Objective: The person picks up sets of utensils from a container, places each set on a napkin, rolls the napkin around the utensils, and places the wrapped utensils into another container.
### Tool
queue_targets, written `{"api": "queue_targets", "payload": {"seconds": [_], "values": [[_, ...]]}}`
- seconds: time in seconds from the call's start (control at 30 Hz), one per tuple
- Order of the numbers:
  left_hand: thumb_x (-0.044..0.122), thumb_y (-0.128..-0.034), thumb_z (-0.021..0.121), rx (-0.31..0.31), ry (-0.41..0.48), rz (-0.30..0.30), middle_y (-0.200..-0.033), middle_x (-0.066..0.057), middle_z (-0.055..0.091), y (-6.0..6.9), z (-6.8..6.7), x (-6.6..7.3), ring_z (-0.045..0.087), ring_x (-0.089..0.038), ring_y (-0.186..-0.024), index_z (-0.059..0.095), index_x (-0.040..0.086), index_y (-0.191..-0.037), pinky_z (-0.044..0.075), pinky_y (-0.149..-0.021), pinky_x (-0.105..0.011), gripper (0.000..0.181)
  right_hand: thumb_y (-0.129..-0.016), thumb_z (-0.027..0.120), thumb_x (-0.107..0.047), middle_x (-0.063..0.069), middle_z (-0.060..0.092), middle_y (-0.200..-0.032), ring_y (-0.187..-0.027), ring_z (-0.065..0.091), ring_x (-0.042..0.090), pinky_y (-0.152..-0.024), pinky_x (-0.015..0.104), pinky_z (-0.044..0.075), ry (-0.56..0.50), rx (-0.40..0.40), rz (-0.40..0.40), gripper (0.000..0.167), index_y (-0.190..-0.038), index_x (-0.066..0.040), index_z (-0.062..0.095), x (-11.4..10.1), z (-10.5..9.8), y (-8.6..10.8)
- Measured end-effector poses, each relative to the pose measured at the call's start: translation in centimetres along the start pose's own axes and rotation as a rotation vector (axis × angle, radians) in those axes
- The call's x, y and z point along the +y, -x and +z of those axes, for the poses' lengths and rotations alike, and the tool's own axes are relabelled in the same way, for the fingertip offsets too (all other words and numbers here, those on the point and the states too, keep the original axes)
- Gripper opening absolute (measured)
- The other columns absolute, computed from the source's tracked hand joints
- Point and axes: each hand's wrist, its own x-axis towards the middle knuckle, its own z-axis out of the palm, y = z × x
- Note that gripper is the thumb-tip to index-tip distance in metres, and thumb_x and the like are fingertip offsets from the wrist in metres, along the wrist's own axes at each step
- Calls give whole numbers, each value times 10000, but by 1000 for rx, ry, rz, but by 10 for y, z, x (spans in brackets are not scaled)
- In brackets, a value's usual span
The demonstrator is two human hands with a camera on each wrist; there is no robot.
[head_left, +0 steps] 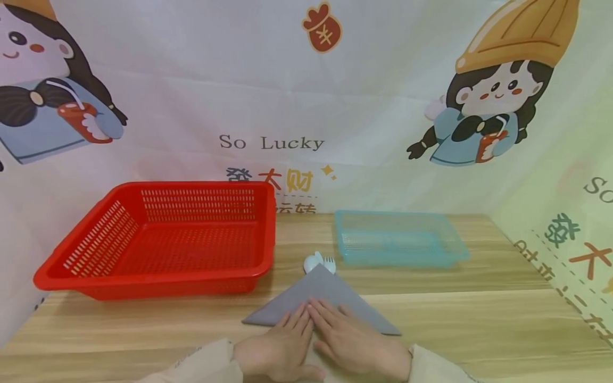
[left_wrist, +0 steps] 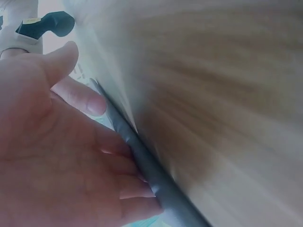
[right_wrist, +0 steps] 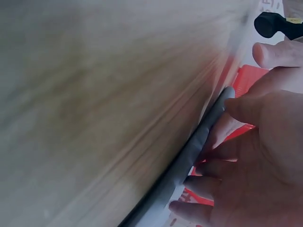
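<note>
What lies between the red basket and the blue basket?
The head view shows a white spoon and fork there, poking out past the far corner of the folded grey cloth.

One left hand (head_left: 284, 343) and one right hand (head_left: 351, 338) make two hands, with two sleeves (head_left: 206, 368). There is one gray cloth (head_left: 325, 290). One red basket (head_left: 143, 281) and one light blue basket (head_left: 399, 261) make two baskets. One white fork (head_left: 329, 262) and one white spoon (head_left: 311, 263) show, and a third white tip (head_left: 318, 256) is too small to tell. There is one worktop (head_left: 96, 330). There are two drawn kids (head_left: 498, 101) and one drawn red bag (head_left: 322, 27).
</note>
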Motion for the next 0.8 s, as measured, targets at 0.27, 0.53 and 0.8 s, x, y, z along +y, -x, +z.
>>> {"api": "queue_targets", "payload": {"seconds": [0.27,0.53,0.8], "values": [[629,-801,430,1,69,-54,-1442,-216,160,5,1,-3,143,-335,-1329,234,-40,-1373,220,-1034,-480,902,-939,382,-349,127,222,-1447,-1318,231,242,-1000,442,307,49,-32,11,558,-1366,-1,294,-1,1,1],[617,-808,434,7,82,-61,-1443,-199,180,7,2,-5,161,-319,-1328,242,-36,-1372,218,-1042,-458,884,-935,391,-336,109,229,-1448,-1314,241,249,-979,495,311,11,-9,15,526,-1380,-70,302,1,1,-1],[615,-795,457,3,68,-83,-1449,-182,177,6,7,-7,166,-314,-1328,229,-17,-1381,215,-1042,-462,892,-936,393,-320,62,260,-1442,-1310,257,227,-952,519,332,52,-12,9,508,-1380,-86,312,0,2,-3]]}}
